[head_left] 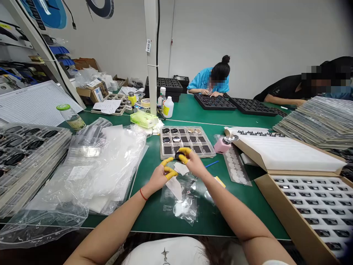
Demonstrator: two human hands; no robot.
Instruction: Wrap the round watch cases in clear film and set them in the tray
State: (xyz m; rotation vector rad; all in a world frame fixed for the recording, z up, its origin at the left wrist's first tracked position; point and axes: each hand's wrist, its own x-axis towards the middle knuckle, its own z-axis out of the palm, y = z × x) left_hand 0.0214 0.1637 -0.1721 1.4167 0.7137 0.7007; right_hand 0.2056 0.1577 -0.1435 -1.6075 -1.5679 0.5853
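Observation:
Yellow finger cots cover the fingertips of both my hands. My right hand (191,162) pinches a small black round disc (177,156) just in front of the clear tray (207,150). Close beside it on the left, my left hand (161,175) has its thumb and index finger apart, with nothing plainly between them. A white wipe (174,188) lies just below my left fingertips; whether they touch it is unclear. Another white piece (181,168) lies under my right hand. The tray has square compartments, some with round dark or shiny pieces in them.
Clear plastic bags (184,209) lie before me. At left are stacked trays (30,154) and a pile of plastic sheets (110,158). To the right stand a pink bottle (222,145) and an open cardboard box (292,206) of small parts. Two people work across the green table (190,106).

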